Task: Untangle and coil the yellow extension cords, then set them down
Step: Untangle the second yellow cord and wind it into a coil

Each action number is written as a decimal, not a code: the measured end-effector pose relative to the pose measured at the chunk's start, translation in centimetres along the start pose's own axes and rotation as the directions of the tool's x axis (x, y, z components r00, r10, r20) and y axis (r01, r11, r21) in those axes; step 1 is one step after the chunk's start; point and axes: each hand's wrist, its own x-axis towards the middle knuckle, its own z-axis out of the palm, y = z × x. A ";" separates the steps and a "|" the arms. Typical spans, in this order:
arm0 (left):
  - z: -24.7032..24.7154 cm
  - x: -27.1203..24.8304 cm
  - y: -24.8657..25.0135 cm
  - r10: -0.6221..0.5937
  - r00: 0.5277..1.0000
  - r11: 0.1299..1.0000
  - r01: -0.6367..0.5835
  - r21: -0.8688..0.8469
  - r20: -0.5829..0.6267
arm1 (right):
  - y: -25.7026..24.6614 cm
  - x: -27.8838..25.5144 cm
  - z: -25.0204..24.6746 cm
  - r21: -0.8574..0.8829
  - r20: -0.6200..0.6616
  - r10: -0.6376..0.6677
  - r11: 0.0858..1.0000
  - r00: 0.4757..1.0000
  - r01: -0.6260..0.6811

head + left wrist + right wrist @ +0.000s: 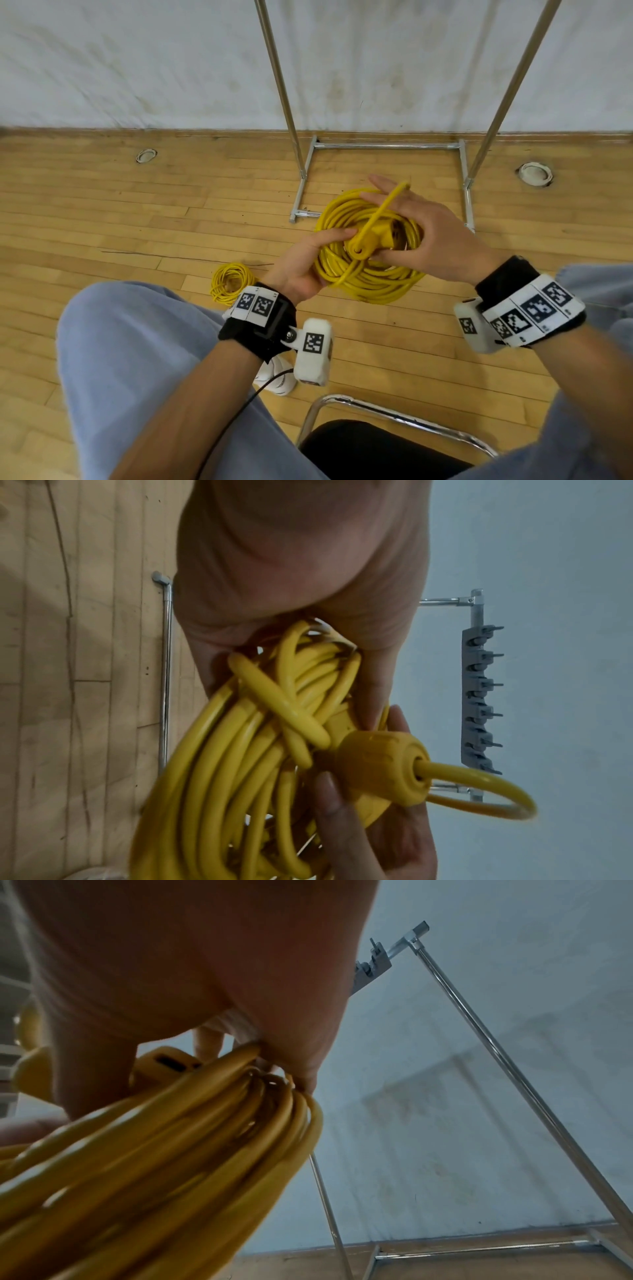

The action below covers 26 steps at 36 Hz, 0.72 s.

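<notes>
I have the big coil (368, 274) of yellow cord held up in front of me, above the wooden floor (137, 219), its loops bunched thick and hanging between both hands. The plug end (371, 240) sits across the middle of the coil, its tail (390, 202) arcing up past my fingers. My left hand (305, 263) grips the bundle on its near left side, fingers curled round the strands. My right hand (428, 236) pinches the plug from the other side, thumb under it, forefingers stretched out straight.

This looks like the finishing tuck. I judge I should keep the left grip firm so no loop slips, and feed the plug through the centre without dragging a strand along.

A smaller coil (231, 282) already lies on the floor near my left knee; the metal rack (387, 146) stands beyond.
</notes>
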 end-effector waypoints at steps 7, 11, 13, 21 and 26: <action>-1.2 -0.3 1.5 0.029 0.997 0.987 -0.040 -0.159 -0.068 | 0.6 -0.1 1.1 0.419 -0.359 0.537 0.824 0.764 -0.382; -1.2 -0.6 1.7 0.037 0.997 0.987 -0.046 -0.151 -0.063 | 0.0 0.3 1.4 0.703 0.298 0.601 0.387 0.741 -0.597; -0.9 -0.7 1.6 0.046 0.998 0.992 -0.050 -0.118 -0.038 | -0.6 0.2 1.5 0.780 0.322 0.554 0.304 0.768 -0.547; -0.5 -1.2 1.2 -0.011 1.000 1.000 0.011 -0.015 0.015 | -1.4 0.2 1.9 0.849 0.230 0.596 0.263 0.770 -0.458; -0.6 -1.3 1.5 -0.041 0.999 0.995 0.038 0.095 0.028 | -1.5 0.1 1.3 0.779 0.192 0.590 0.395 0.784 -0.488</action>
